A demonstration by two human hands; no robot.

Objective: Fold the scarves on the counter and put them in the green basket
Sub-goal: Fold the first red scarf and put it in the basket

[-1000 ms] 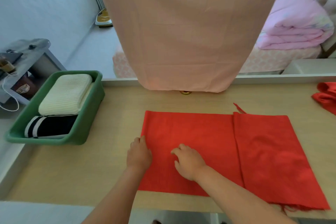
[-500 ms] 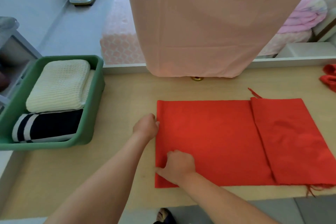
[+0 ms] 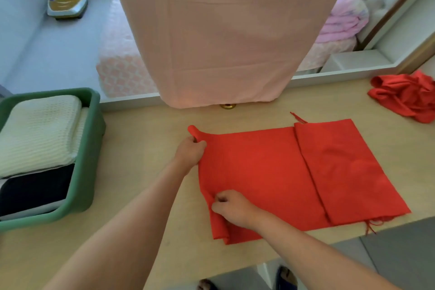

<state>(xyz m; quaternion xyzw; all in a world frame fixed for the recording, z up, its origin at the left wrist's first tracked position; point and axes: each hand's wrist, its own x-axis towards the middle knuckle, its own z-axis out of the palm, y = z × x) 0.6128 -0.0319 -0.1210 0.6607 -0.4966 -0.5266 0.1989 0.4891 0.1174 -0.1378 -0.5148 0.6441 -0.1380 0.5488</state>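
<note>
Red scarf (image 3: 270, 172) lies flat on tabletop (image 3: 141, 139), centre-right, its right part already doubled over w/ a visible fold edge. Left hand (image 3: 190, 150) pinches the far-left corner, fingers curled, corner lifted a bit. Right hand (image 3: 233, 209) pinches the near-left edge, also raised. Step in hand, prob.: folding the left end over to the right. Next move needs both corners carried across together, edges kept level, then smoothed. Green basket (image 3: 90, 160) sits at left w/ 2 folded items: cream knit scarf (image 3: 40, 132) and dark scarf (image 3: 35, 188). Crumpled red scarf (image 3: 407, 96) waits far right, not yet folded.
</note>
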